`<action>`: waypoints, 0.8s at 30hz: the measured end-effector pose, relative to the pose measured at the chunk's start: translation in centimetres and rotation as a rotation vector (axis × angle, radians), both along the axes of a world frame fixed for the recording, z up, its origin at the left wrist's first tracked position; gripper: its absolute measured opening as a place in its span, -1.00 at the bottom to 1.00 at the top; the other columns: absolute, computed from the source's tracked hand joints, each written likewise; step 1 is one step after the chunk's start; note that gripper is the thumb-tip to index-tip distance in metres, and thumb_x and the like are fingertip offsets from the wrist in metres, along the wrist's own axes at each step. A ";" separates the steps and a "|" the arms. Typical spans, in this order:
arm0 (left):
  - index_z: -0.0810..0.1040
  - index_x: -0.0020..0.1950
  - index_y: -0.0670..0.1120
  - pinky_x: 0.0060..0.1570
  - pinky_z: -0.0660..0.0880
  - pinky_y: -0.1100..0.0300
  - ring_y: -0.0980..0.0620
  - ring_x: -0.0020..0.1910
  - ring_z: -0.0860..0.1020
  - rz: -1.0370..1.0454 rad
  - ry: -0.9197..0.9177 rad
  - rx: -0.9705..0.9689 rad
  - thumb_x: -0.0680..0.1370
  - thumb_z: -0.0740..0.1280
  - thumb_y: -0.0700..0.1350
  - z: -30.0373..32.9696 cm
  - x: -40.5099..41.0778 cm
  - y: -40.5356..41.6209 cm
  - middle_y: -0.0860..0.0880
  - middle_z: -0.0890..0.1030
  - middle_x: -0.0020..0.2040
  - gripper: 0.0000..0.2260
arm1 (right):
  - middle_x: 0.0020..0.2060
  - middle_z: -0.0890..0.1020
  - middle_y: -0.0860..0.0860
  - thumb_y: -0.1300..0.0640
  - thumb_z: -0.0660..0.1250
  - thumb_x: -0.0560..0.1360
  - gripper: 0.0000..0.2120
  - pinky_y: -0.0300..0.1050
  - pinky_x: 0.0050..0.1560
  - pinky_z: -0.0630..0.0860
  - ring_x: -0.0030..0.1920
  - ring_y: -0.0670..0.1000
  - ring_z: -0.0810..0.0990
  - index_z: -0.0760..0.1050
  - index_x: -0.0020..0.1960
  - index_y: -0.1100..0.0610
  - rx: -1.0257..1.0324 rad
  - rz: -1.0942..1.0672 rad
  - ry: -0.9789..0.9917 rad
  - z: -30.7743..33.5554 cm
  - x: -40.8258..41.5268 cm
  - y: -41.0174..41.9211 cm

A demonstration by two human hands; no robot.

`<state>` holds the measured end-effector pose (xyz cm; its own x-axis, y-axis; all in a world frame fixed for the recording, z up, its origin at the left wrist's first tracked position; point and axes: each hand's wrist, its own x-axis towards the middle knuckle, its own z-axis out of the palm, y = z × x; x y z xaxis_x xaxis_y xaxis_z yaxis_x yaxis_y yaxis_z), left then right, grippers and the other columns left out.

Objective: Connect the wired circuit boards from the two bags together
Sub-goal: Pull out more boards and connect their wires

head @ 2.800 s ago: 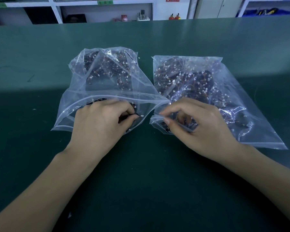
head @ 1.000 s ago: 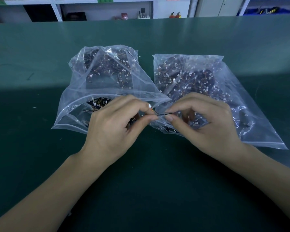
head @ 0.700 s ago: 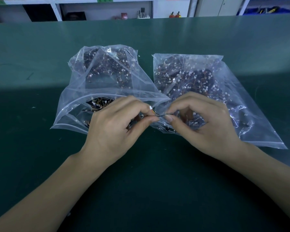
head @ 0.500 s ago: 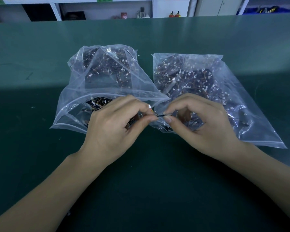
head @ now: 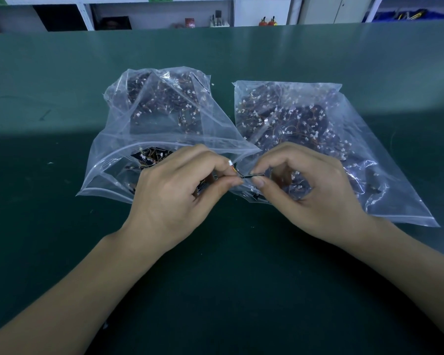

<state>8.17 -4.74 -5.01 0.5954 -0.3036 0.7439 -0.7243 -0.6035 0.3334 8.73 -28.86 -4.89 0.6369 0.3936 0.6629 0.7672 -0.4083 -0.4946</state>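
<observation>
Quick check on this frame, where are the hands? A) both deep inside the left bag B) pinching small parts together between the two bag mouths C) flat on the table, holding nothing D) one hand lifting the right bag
B: the left hand and right hand meet fingertip to fingertip, pinching a small dark board and a white plug in front of the left bag and right bag, both of which lie on the table.

head cam, single view | looks forward and down from above the table (head: 62,73) | close over both forearms | shelving (head: 87,11) beyond far edge
</observation>
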 end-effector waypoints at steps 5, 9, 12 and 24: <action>0.71 -0.03 -0.11 -0.27 0.54 -0.01 0.03 -0.16 0.61 0.000 0.000 0.012 0.67 0.48 -0.05 0.0 0.0 0.0 0.06 0.66 -0.11 -0.84 | -0.09 0.66 0.00 0.27 0.49 0.61 -0.96 -0.04 -0.24 0.53 -0.27 0.03 0.59 0.65 0.01 0.24 -0.010 -0.001 0.000 0.2 0.1 -0.2; 0.69 0.02 -0.05 -0.25 0.55 0.03 0.10 -0.13 0.62 0.032 -0.005 -0.012 0.68 0.46 -0.03 -0.1 -0.1 -0.1 0.14 0.67 -0.08 -0.89 | -0.03 0.64 -0.13 0.25 0.51 0.60 -0.89 -0.08 -0.20 0.55 -0.27 -0.01 0.59 0.66 0.12 0.21 -0.019 -0.026 -0.012 0.1 0.1 -0.1; 0.65 0.05 0.00 -0.23 0.55 0.04 0.12 -0.13 0.62 0.071 0.027 -0.073 0.71 0.41 -0.03 0.0 0.1 0.2 0.17 0.66 -0.07 -0.91 | 0.06 0.66 -0.11 0.14 0.51 0.58 -0.65 -0.03 -0.14 0.60 -0.25 -0.02 0.58 0.59 0.34 0.14 -0.113 -0.069 0.002 -0.1 0.1 -0.2; 0.75 0.10 -0.17 -0.17 0.57 0.04 -0.03 -0.10 0.66 -0.031 -0.095 -0.043 0.70 0.41 -0.21 0.6 -0.4 -0.2 -0.03 0.69 0.03 -0.89 | -0.07 0.64 -0.15 0.32 0.49 0.47 -0.56 -0.25 -0.09 0.52 -0.19 -0.03 0.62 0.57 0.29 0.02 -0.084 -0.185 0.028 0.1 0.7 -0.7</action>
<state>7.80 -4.89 -4.41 0.5125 -0.2871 0.8093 -0.7717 -0.5672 0.2875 9.39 -29.57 -4.82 0.7213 0.3211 0.6137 0.6616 -0.5815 -0.4734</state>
